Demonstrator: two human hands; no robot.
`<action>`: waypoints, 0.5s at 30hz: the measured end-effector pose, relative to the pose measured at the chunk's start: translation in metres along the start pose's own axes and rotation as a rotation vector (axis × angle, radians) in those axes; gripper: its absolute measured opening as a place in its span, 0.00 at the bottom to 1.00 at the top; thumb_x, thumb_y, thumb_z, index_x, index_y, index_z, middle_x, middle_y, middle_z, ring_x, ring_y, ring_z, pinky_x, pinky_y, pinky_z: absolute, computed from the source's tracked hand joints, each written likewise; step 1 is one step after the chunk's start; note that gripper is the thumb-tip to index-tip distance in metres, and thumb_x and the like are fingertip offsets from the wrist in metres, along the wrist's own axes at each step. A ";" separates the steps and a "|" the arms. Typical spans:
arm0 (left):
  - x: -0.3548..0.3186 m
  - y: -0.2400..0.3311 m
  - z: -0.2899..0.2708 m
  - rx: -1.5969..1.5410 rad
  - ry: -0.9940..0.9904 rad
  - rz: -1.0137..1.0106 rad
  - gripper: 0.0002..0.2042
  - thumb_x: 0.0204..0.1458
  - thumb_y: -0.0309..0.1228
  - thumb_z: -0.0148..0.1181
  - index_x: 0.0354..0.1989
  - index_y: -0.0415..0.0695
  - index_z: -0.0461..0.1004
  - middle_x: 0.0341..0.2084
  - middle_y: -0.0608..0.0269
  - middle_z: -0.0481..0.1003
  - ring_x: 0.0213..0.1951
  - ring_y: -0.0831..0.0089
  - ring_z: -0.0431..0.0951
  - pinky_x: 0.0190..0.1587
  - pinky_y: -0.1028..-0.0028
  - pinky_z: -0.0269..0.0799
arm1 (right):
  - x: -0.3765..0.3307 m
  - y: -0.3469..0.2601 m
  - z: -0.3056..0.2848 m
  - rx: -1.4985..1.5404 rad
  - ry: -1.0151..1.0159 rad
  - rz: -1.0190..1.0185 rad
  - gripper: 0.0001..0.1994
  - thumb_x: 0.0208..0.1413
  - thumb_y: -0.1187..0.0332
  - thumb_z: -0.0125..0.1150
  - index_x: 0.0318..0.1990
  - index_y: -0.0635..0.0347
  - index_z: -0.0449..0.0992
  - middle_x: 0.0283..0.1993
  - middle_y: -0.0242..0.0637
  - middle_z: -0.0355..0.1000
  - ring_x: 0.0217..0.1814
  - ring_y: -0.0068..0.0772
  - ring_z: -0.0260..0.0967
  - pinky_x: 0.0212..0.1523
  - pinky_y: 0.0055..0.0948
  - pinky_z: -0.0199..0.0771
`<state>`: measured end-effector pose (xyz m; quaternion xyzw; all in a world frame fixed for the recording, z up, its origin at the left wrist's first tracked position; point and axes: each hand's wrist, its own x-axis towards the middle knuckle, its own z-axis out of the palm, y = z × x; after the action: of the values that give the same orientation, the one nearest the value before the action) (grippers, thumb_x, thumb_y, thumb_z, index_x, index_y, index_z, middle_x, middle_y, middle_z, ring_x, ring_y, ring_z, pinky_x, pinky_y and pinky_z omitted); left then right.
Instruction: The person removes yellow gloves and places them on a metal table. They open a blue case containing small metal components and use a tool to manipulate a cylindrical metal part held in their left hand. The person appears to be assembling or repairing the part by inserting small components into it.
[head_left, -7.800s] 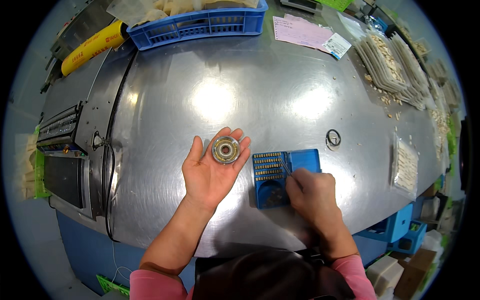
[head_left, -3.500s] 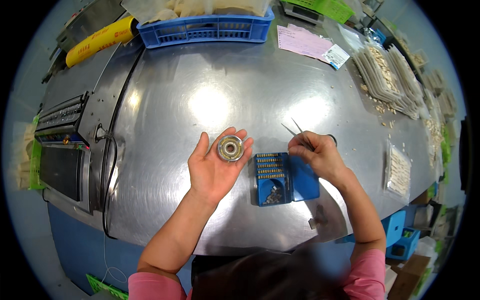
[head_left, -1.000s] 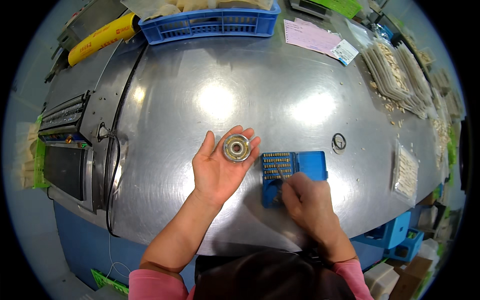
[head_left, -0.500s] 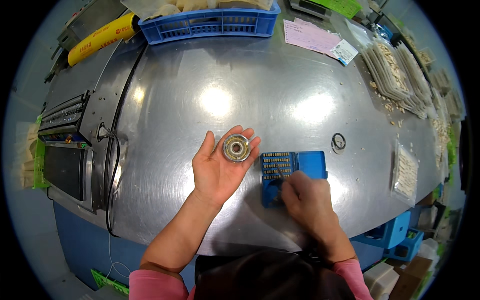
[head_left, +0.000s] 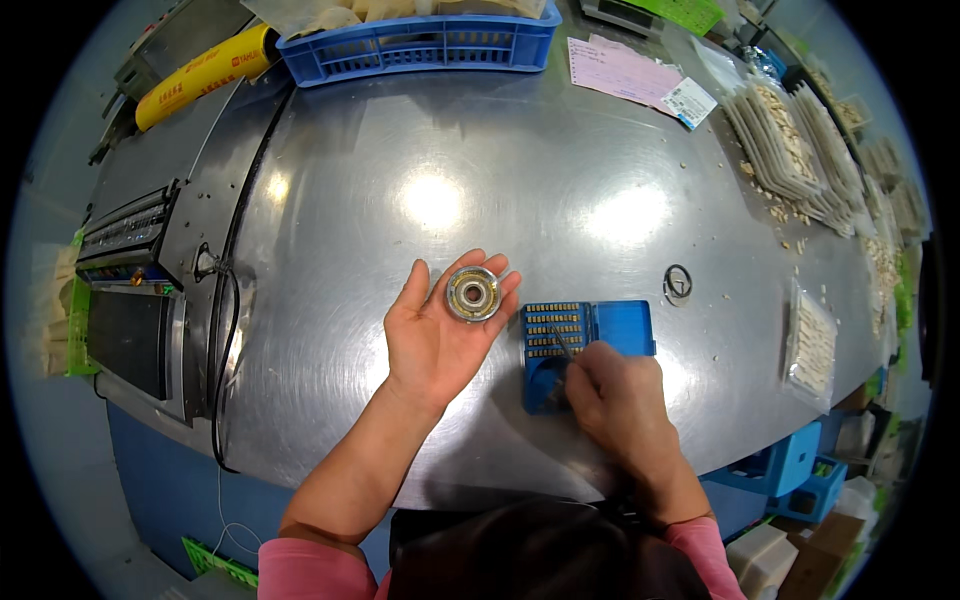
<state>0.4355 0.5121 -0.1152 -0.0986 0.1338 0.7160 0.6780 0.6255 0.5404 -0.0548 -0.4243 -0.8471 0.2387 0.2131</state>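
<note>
My left hand (head_left: 433, 345) is palm up with its fingers stretched out. It holds a round metal wheel (head_left: 474, 293) with a brass-coloured ring inside and a hole at its centre, resting on the fingers. To its right lies an opened blue plastic case (head_left: 622, 325), with rows of small brass type pieces (head_left: 553, 318) on its left side. My right hand (head_left: 622, 395) is closed over the case's lower part on thin metal tweezers (head_left: 564, 343), whose tips point at the rows. Fingers and shadow hide much of the tweezers and the case's lower compartment.
Black rings (head_left: 677, 285) lie right of the case on the steel table (head_left: 340, 200). A blue crate (head_left: 420, 48) and pink papers (head_left: 615, 72) are at the back. Stacked packs (head_left: 785, 150) and a clear bag (head_left: 810, 345) stand right; a machine (head_left: 130, 290) is left.
My right hand and the tweezers have shifted very slightly over the case. The wheel and my left hand have hardly moved.
</note>
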 end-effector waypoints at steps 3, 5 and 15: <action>0.000 0.000 0.000 0.006 -0.005 -0.003 0.28 0.63 0.49 0.37 0.57 0.32 0.60 0.57 0.38 0.61 0.62 0.43 0.57 0.64 0.52 0.57 | -0.001 -0.001 0.000 0.011 -0.004 0.017 0.05 0.47 0.76 0.58 0.22 0.63 0.71 0.14 0.46 0.67 0.15 0.47 0.68 0.18 0.38 0.69; 0.000 0.000 0.000 0.007 -0.005 -0.003 0.28 0.63 0.49 0.36 0.57 0.32 0.60 0.57 0.38 0.61 0.62 0.43 0.57 0.64 0.52 0.57 | -0.001 -0.001 0.000 0.018 -0.008 0.023 0.05 0.47 0.76 0.58 0.21 0.63 0.71 0.14 0.46 0.68 0.15 0.47 0.69 0.18 0.38 0.69; 0.001 0.000 0.000 0.008 -0.002 0.001 0.28 0.63 0.49 0.36 0.56 0.32 0.61 0.56 0.38 0.61 0.62 0.43 0.57 0.63 0.51 0.59 | -0.001 0.000 0.002 0.013 -0.010 -0.006 0.06 0.46 0.76 0.58 0.21 0.62 0.70 0.14 0.45 0.67 0.15 0.48 0.68 0.18 0.39 0.69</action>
<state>0.4357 0.5128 -0.1156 -0.0949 0.1360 0.7160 0.6781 0.6250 0.5391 -0.0562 -0.4192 -0.8478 0.2456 0.2125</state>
